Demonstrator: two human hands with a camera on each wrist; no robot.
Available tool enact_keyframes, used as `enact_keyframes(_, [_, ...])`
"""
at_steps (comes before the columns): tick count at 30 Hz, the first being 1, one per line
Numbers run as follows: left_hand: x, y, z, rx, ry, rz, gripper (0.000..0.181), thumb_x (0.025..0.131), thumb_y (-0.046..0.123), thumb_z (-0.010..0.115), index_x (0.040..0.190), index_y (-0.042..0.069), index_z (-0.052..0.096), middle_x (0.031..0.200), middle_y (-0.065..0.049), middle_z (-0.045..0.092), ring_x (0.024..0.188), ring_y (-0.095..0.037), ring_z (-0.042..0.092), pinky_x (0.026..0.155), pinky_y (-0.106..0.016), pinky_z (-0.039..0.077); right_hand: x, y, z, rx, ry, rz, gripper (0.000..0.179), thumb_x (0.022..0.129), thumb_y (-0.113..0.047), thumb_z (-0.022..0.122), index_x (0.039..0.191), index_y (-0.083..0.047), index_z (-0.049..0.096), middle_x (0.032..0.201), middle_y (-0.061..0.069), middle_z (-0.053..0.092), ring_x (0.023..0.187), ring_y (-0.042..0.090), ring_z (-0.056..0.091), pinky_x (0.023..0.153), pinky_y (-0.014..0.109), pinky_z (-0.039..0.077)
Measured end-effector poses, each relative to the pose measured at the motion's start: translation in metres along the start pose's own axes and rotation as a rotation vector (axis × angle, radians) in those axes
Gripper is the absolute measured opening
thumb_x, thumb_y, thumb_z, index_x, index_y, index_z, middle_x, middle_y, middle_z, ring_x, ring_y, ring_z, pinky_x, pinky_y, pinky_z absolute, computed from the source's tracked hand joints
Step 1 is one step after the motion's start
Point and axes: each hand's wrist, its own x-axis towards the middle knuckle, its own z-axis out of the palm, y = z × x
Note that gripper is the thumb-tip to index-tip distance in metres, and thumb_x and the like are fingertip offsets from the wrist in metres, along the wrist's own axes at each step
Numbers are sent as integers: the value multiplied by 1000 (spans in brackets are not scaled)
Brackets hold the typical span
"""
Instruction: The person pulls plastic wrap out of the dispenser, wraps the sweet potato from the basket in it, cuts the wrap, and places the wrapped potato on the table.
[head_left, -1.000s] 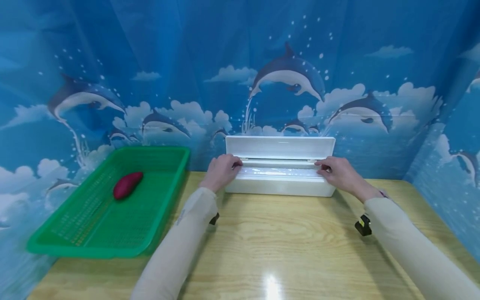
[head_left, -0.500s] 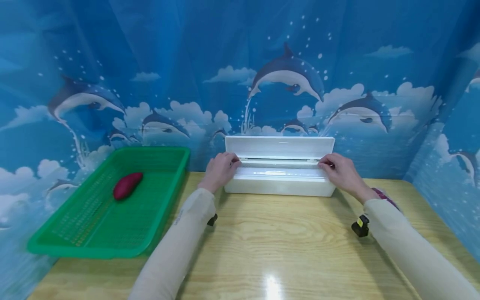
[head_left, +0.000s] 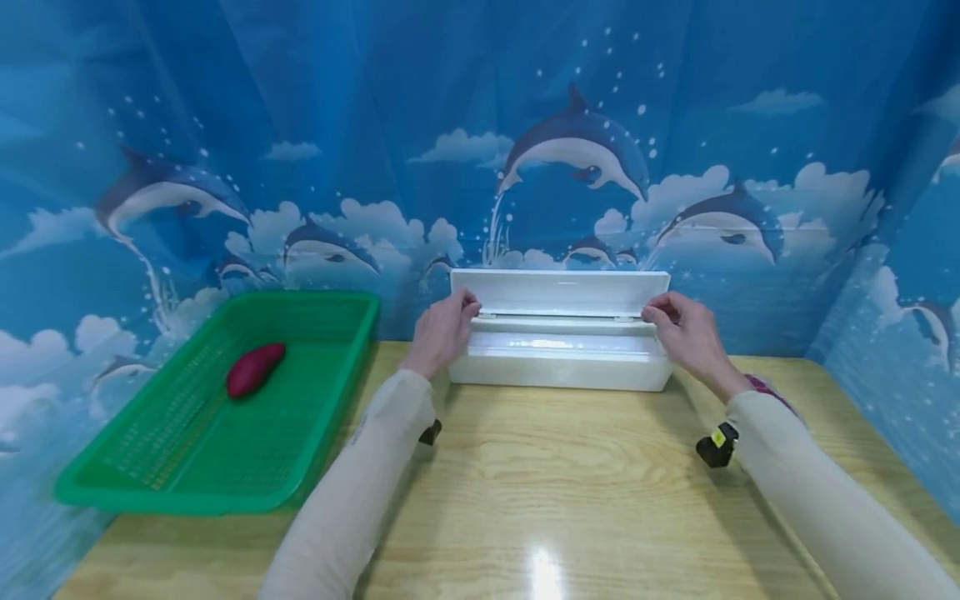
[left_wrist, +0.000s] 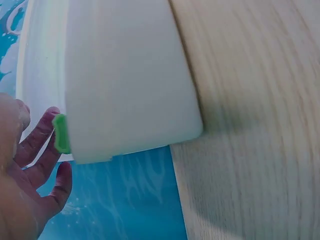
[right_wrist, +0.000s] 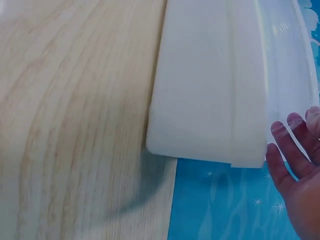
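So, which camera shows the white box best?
The head view: it shows the white box end to end, lid raised. The left wrist view shows only its left part, the right wrist view only its right.

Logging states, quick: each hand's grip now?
Left hand: by white lid, left end; cannot tell if pinching.
Right hand: by white lid, right end; cannot tell.

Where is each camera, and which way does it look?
Head: worn on the head, facing forward and down; shows white box, green basket, left hand, right hand and sleeves.
Left wrist: worn there, facing the box's left end; the left hand shows.
Right wrist: worn there, facing the box's right end; the right hand shows.
Both wrist views share the box and table.
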Motion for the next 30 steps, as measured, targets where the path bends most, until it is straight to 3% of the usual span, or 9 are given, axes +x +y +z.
enact_keyframes(7, [3,7,-11,-135,21,-15,20,111,27,43,114,12,56,107,-9,70,85,-23,62,75,-38,51,3,-8,-6,76,41,45,35,110,-30,44,122,-2,61,118,21,70,108,30,66,77,10,46])
enact_keyframes(13, [8,12,-20,-272,39,-19,19,111,23,44,115,9,56,111,-11,70,98,-26,67,84,-41,56,4,-14,-9,113,79,47,37,110,-34,45,123,-3,60,115,18,71,100,19,65,77,13,50])
enact_keyframes(20, [11,16,-26,-435,55,-21,18,111,23,42,115,9,53,114,-11,70,107,-25,66,94,-42,55,6,-21,-14,234,92,61,37,109,-34,45,126,-2,56,110,8,66,92,-2,67,85,19,58])
enact_keyframes(25, [13,17,-31,-529,83,-11,22,111,25,43,116,6,53,115,-13,72,107,-26,68,92,-42,57,7,-27,-19,319,104,53,37,109,-34,46,126,-2,54,105,0,64,92,0,68,85,17,59])
enact_keyframes(30, [15,22,-38,-603,73,-46,24,111,30,43,118,9,52,117,-13,72,106,-25,70,93,-42,60,9,-33,-23,350,121,32,39,108,-35,47,125,-1,54,103,-2,65,92,0,69,84,20,60])
